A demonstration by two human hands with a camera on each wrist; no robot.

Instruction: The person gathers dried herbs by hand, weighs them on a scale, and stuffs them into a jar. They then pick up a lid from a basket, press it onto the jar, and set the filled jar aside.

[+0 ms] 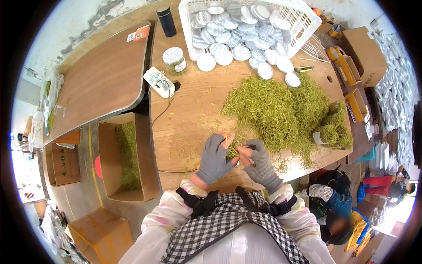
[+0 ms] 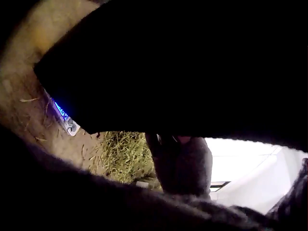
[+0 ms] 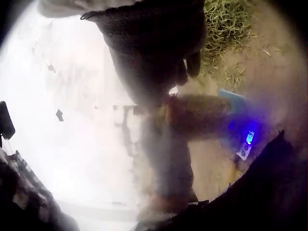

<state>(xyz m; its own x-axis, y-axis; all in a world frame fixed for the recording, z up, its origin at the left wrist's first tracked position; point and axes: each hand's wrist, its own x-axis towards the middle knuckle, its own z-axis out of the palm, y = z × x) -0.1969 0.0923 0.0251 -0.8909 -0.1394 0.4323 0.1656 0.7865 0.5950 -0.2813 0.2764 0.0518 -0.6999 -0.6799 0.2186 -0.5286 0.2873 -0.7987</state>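
Both hands wear grey gloves with bare fingertips and meet over the table's front part in the head view. My left hand point(image 1: 212, 159) holds a small bunch of thin dried green strands point(image 1: 231, 152) between thumb and fingers. From the other side, my right hand point(image 1: 262, 164) pinches at the same bunch with curled thumb and forefinger. Just beyond the hands spreads a large heap of the same strands point(image 1: 268, 108). A clear jar point(image 1: 317, 137) filled with them lies on its side at the heap's right. Dark cloth and blur hide much of both wrist views.
A white plastic basket point(image 1: 187, 42) of round lids stands at the back, with several lids on the table point(image 1: 176, 127). Left of the heap are a filled jar point(image 1: 174, 61), a white digital device point(image 1: 159, 82) with a cable, and a black flask point(image 1: 166, 22). A cardboard box point(image 1: 149, 163) stands below left.
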